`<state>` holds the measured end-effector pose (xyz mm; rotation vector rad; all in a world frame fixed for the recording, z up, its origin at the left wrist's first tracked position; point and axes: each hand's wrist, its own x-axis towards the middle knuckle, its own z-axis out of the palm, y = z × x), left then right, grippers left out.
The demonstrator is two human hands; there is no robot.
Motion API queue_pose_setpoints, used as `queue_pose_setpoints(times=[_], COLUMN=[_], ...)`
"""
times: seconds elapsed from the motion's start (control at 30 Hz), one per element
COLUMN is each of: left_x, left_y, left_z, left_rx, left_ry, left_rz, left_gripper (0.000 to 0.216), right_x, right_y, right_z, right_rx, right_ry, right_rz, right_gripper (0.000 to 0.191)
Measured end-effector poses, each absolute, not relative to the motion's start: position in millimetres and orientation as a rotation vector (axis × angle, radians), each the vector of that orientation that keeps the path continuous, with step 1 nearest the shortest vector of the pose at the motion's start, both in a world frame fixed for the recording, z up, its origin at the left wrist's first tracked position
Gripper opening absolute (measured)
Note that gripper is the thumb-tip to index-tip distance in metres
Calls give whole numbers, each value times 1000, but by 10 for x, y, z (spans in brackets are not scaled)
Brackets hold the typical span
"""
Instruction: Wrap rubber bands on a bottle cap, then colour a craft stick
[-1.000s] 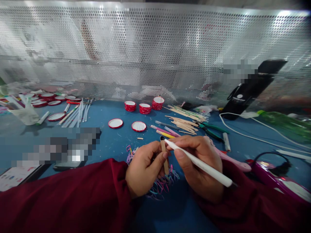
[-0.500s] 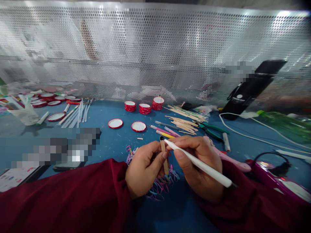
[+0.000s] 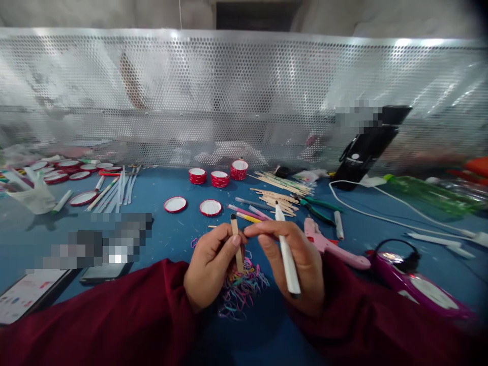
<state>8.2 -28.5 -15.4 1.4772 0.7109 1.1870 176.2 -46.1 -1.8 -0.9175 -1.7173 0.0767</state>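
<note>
In the head view, the left hand (image 3: 209, 269) is pinching a black-tipped stick (image 3: 235, 228) near tangled loops (image 3: 246, 292) on the surface (image 3: 244, 343). Beside it, the right hand (image 3: 307, 269) is gripping a marker (image 3: 288, 259), dark tip pointing away.

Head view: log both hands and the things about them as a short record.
Left hand: grips a brown stick, upper end black
Right hand: holds a white marker, dark tip up, apart from the stick
Between hands, on blue table: tangled coloured bands
Beside right wrist: pink glue gun
Ahead: two red-rimmed discs
</note>
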Motion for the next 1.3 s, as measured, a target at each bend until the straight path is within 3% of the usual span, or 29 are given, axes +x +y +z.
queue_pose_setpoints(times=[0.67,1.07,1.3], left_x=[98,137,241], left_y=[-268,-219,-224], left_z=[-111,-49,5], left_rx=[1472,1954,1907], left_ry=[815,813,776], left_rz=[956,1081,1058], left_gripper=[43,34,29], right_x=[1688,1758,1799], right_y=[-439,-380,-303], right_z=[-15,-23,3], right_rx=[-962,-927,-908], right_ry=[-1365,-1382,-1342], right_rz=[815,635,551], right_gripper=[29,26,28])
